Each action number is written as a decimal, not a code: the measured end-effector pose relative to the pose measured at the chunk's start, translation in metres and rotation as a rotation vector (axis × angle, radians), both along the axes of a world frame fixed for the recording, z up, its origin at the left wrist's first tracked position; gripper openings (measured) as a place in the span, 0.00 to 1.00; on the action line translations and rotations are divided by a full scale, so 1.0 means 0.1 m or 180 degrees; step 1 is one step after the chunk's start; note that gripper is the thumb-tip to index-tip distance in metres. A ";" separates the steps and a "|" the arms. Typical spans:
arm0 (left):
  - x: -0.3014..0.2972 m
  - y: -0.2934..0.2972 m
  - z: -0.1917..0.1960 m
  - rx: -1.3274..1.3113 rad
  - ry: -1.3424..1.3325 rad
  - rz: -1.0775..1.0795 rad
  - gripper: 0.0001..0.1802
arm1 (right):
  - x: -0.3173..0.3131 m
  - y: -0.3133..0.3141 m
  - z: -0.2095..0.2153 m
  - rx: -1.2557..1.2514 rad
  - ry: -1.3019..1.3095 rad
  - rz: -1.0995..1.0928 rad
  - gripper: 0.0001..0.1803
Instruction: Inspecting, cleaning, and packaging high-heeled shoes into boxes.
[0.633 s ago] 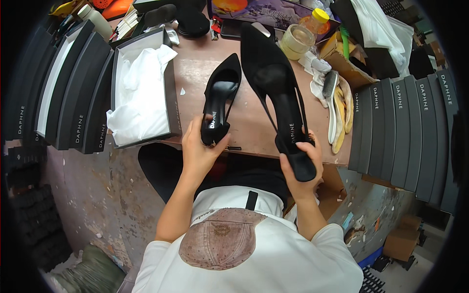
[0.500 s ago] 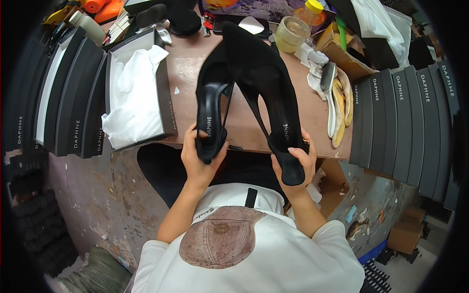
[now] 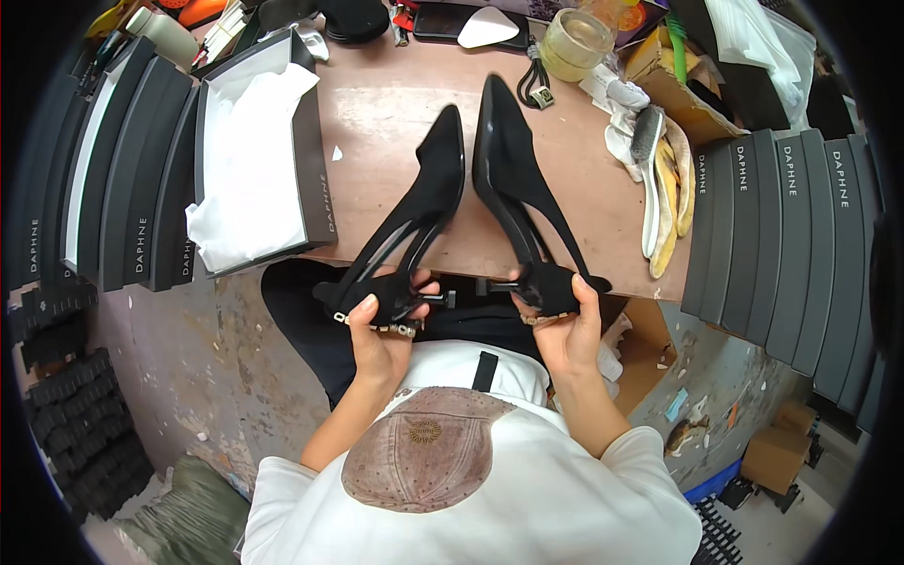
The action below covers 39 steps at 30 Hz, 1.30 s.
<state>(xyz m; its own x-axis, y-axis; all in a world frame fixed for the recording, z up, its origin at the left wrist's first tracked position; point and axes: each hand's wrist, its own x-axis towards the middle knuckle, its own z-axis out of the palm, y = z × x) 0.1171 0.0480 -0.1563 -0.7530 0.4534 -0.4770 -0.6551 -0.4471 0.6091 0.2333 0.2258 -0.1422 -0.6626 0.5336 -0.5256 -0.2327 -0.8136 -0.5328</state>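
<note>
My left hand (image 3: 381,344) is closed around the heel end of a black pointed-toe slingback shoe (image 3: 428,179). A matching shoe (image 3: 509,169) is gripped at its heel end by my right hand (image 3: 573,339). Both shoes lie on their sides in my grip, toes pointing away from me over the table. Their short heels face one another with a small gap between. Sparkling trim shows along the back of each shoe, by my fingers. Some fingers are hidden behind the shoes.
An open shoe box (image 3: 318,202) with white tissue paper (image 3: 250,160) stands on the table (image 3: 377,132) at left. Grey shoe boxes (image 3: 800,245) line both sides. A brush (image 3: 648,141) and cloths lie at right, near a glass jar (image 3: 576,45). A phone (image 3: 438,24) lies at the back.
Both shoes have been turned from showing their insoles onto their sides, heels now facing inward. They have come lower and apart at the toes. Both hands still hold them.
</note>
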 end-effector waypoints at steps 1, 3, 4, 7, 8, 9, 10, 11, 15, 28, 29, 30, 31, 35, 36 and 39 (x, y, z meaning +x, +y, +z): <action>0.03 -0.02 -0.01 0.0008 -0.0012 0.0008 0.34 | 0.00 0.01 0.00 -0.0614 0.0023 0.0014 0.22; 0.09 -0.04 0.01 0.0466 -0.1300 0.0310 0.32 | 0.04 0.01 -0.07 -0.1475 -0.0156 -0.0118 0.22; 0.10 -0.06 -0.02 0.0460 -0.1517 0.0452 0.33 | 0.07 0.00 -0.09 -0.1734 -0.0155 -0.0178 0.22; 0.09 -0.20 -0.20 0.1745 -0.2274 0.0277 0.34 | 0.17 -0.07 -0.26 -0.2185 0.0069 -0.0233 0.23; 0.10 -0.22 -0.23 0.1343 -0.2487 0.0398 0.34 | 0.19 -0.09 -0.30 -0.2373 0.0315 -0.0224 0.24; 0.09 -0.23 -0.28 0.1338 -0.2491 0.0408 0.34 | 0.19 -0.12 -0.32 -0.2381 0.0307 -0.0221 0.24; 0.10 -0.24 -0.36 0.1293 -0.2463 0.0314 0.36 | 0.19 -0.14 -0.33 -0.2557 0.0242 -0.0256 0.24; 0.09 -0.25 -0.41 0.1246 -0.2433 0.0219 0.38 | 0.18 -0.16 -0.35 -0.2733 0.0178 -0.0290 0.25; 0.07 -0.11 -0.33 0.0692 -0.2430 0.0318 0.32 | 0.17 -0.19 -0.39 -0.2650 0.0020 -0.0288 0.26; 0.04 -0.46 -0.68 0.0630 -0.2753 0.0208 0.26 | 0.22 -0.21 -0.46 -0.2814 0.0181 -0.0099 0.31; 0.04 -0.47 -0.67 0.0623 -0.2756 0.0216 0.26 | 0.21 -0.23 -0.44 -0.2823 0.0175 -0.0097 0.31; 0.02 -0.39 -0.55 0.0628 -0.3048 0.0342 0.25 | 0.19 -0.24 -0.37 -0.2962 0.0240 -0.0076 0.33; 0.01 -0.33 -0.43 0.0633 -0.3340 0.0477 0.24 | 0.17 -0.26 -0.32 -0.3104 0.0301 -0.0050 0.36; -0.02 -0.17 -0.18 0.1698 -0.3276 -0.0276 0.29 | 0.13 -0.45 -0.36 -0.3257 0.1096 0.0667 0.43; -0.03 -0.11 -0.16 0.1097 -0.2722 -0.0462 0.33 | 0.05 -0.45 -0.31 -0.3263 0.0973 0.0785 0.37; -0.07 -0.04 -0.33 0.0812 -0.2557 -0.0747 0.29 | -0.04 -0.56 -0.57 -0.3179 0.1575 0.1124 0.41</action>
